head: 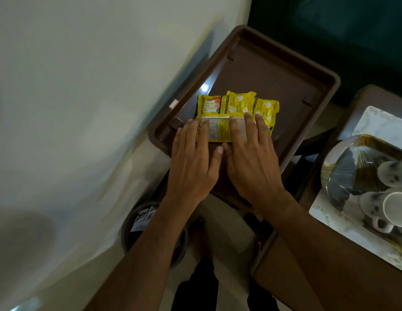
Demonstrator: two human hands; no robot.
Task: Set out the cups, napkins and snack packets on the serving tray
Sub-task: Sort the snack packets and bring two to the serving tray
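Yellow snack packets (pixel 237 108) lie flat in the near half of a dark brown serving tray (pixel 285 70). My left hand (pixel 193 162) rests on the packets' near left part with straight fingers. Beside it, my right hand (pixel 251 160) lies flat on their near right part, fingers spread; the two thumbs nearly touch. White cups (pixel 395 207) lie on their sides on a white patterned tray (pixel 343 230) at the right, next to a clear-wrapped stack of plates (pixel 352 167).
The brown tray sits on a small stand next to a pale wall (pixel 83 86). A wooden table (pixel 319 265) at the right carries the white tray. A round bin (pixel 137 230) with paper scraps stands on the floor below my left forearm.
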